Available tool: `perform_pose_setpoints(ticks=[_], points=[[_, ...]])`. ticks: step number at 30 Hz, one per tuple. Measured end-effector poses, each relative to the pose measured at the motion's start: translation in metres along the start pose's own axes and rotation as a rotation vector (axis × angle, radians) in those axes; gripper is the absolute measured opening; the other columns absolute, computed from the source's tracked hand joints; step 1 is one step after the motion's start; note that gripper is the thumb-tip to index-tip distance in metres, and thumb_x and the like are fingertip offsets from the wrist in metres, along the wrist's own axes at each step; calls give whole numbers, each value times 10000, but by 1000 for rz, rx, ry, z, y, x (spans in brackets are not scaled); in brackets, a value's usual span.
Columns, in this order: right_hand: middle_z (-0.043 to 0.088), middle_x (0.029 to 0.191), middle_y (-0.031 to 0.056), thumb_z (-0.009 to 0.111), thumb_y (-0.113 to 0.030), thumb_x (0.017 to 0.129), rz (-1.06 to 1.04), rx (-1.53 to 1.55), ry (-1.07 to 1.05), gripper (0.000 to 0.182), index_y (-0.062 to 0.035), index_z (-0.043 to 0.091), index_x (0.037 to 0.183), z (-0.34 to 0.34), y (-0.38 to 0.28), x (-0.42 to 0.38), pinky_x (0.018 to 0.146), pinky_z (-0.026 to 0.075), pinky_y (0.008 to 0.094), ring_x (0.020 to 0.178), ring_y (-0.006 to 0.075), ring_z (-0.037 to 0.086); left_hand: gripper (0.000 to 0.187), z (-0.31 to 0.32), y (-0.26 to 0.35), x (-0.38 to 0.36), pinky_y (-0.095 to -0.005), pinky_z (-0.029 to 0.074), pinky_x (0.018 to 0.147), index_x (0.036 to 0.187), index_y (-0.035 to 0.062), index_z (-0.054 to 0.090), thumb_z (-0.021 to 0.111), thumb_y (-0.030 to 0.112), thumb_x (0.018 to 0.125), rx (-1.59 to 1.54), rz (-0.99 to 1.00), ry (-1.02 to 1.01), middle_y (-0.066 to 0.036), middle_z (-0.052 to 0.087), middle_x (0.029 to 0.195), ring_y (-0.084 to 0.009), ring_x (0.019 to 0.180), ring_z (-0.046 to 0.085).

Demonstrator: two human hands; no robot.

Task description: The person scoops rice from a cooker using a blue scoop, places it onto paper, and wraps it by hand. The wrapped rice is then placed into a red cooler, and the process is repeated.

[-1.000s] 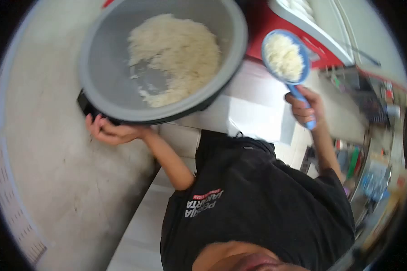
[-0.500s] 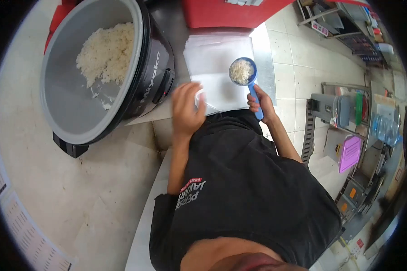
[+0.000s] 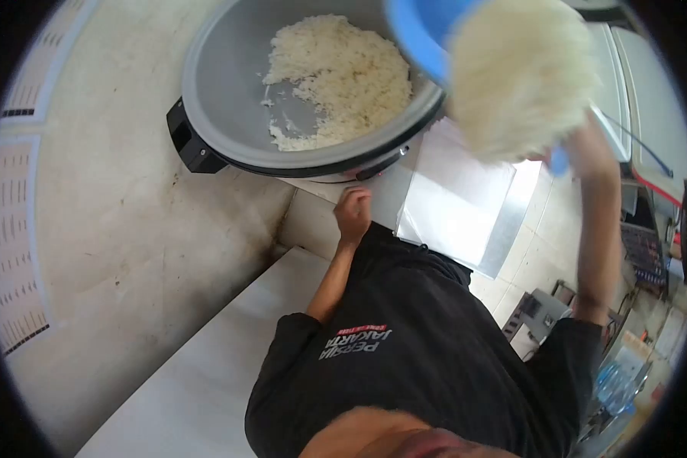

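Two hands are at work over a pale table [image 3: 313, 221]; the right hand [image 3: 569, 149] is raised close to the camera and is closed around the handle of a blue rice scoop [image 3: 416, 30], though the fingers themselves are mostly hidden behind the load; the scoop carries a heaped mound of cooked white rice [image 3: 523, 80], which looms large and blurred in the upper right of the view, in front of the cooker's right rim; the left hand [image 3: 353, 216] rests low on the table edge, fingers curled together and holding nothing that can be seen, just below the rice cooker [image 3: 206, 114] and just beside a stack of white paper sheets [image 3: 454, 202]; the cooker stands open on the table, its grey inner pot [image 3: 221, 76] about half covered with more rice [image 3: 340, 72] gathered toward the far side, with bare grey bottom showing nearer the left rim; a black hinge block [image 3: 187, 137] juts from the cooker's left side; the sheets lie flat on the table to the right of the cooker, partly under the raised forearm; the person wears a black T-shirt [image 3: 420, 351] with lettering on the chest.
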State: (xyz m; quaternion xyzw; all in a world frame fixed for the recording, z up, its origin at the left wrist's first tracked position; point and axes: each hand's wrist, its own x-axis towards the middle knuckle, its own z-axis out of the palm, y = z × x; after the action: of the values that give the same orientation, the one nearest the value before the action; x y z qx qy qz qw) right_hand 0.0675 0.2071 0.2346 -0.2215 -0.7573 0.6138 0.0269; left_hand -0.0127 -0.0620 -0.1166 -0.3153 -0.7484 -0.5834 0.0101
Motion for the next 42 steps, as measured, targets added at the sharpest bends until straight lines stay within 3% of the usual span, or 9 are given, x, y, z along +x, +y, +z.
perform_pose_setpoints(ticks=[6, 7, 10, 12, 16, 28, 33, 37, 42], points=[[483, 712, 54, 504, -208, 904, 390, -352, -722, 356, 0, 485, 1192, 56, -60, 187, 545, 423, 309, 608, 164, 486, 480, -62, 32, 58, -369, 364, 955, 1271, -14, 393, 378, 324, 931, -232, -202, 979, -182, 460, 1262, -270, 1198, 435], [471, 692, 47, 497, -251, 924, 522, -292, -963, 386, -5, 479, 1221, 64, -58, 219, 502, 407, 299, 564, 147, 453, 486, -71, 60, 84, -394, 329, 996, 1297, 4, 368, 367, 336, 943, -276, -101, 969, -175, 439, 1288, -276, 1224, 411], [539, 748, 72, 519, -297, 905, 202, -787, -706, 544, -52, 386, 1371, 117, 11, 262, 514, 415, 302, 563, 156, 469, 524, -70, 95, 132, -427, 290, 1048, 1342, 23, 327, 328, 381, 960, -348, -4, 985, -174, 395, 1334, -287, 1264, 372], [634, 808, 133, 505, -131, 895, -530, -1414, -474, 469, 26, 389, 1322, 137, 40, 289, 573, 527, 322, 665, 216, 658, 602, -67, 68, 134, -451, 252, 1062, 1350, -12, 276, 330, 429, 944, 59, 126, 927, -172, 311, 1344, -291, 1262, 352], [627, 811, 188, 499, -54, 863, -803, -1635, -592, 497, 59, 357, 1326, 182, 45, 263, 647, 535, 394, 740, 279, 661, 560, -64, 79, 138, -416, 360, 998, 1221, 15, 370, 419, 488, 925, -337, -210, 1083, -139, 371, 1246, -246, 1196, 401], [618, 864, 257, 493, -119, 891, -42, -1094, -999, 370, 37, 457, 1224, 147, 4, 170, 808, 474, 436, 826, 380, 628, 617, -61, 83, 141, -415, 371, 987, 1193, 9, 394, 468, 537, 883, -288, -313, 1074, -155, 417, 1197, -248, 1148, 446], [628, 807, 212, 521, -151, 890, 392, -901, -971, 445, -50, 437, 1315, 139, -26, 194, 616, 515, 411, 700, 306, 637, 644, -65, 75, 134, -420, 367, 988, 1184, -6, 396, 462, 556, 875, -247, -255, 1043, -169, 422, 1194, -254, 1144, 449], [644, 832, 225, 514, -131, 857, -552, -1442, -545, 496, -1, 413, 1325, 170, 31, 206, 565, 546, 405, 681, 305, 668, 683, -60, 74, 137, -432, 341, 1001, 1167, -30, 400, 439, 583, 867, -276, -192, 1067, -188, 423, 1208, -267, 1159, 432], [627, 933, 299, 509, -120, 841, -222, -1252, -685, 466, 47, 451, 1272, 177, 45, 227, 801, 511, 451, 901, 365, 646, 693, -60, 72, 133, -450, 323, 1015, 1178, -29, 396, 435, 588, 866, -236, -199, 1066, -198, 421, 1220, -281, 1168, 422]])
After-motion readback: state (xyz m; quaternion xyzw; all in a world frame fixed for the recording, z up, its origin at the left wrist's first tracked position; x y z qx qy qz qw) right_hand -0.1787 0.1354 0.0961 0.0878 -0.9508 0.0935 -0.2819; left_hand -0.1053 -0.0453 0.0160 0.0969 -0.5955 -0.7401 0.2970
